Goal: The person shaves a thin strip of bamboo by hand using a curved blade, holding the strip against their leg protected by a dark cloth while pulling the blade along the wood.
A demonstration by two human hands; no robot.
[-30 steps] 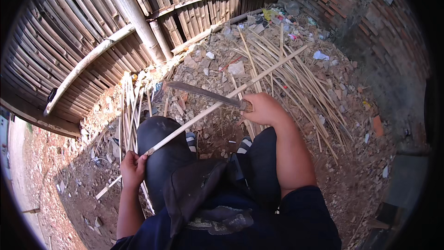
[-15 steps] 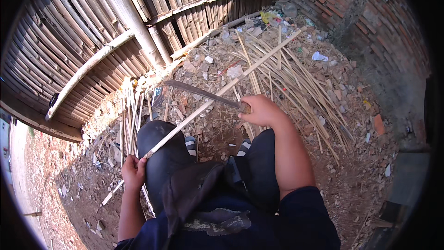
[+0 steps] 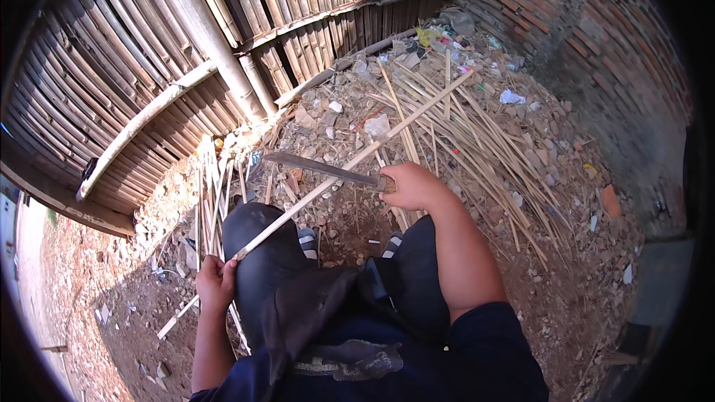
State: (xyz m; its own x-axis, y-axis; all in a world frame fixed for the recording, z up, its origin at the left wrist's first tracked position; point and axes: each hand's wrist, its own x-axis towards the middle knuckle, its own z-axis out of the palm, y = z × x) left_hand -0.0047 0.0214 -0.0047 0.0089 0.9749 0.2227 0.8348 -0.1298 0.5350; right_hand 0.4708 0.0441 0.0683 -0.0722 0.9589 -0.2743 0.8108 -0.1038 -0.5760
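Your left hand (image 3: 215,284) pinches the pale strip (image 3: 313,199) slanting over your left knee (image 3: 257,231), your right hand (image 3: 412,187) grips the long knife (image 3: 305,164) crossing it, and a twisting strip could send the knife skidding kneeward.

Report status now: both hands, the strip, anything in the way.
Left hand gripping pale strip. Right hand on long knife, crossing strip in view. Loose strips on ground, ahead right.

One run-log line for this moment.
left hand: grips long pale strip | right hand: holds machete | machete crosses strip in view, contact unclear | loose strips: front right
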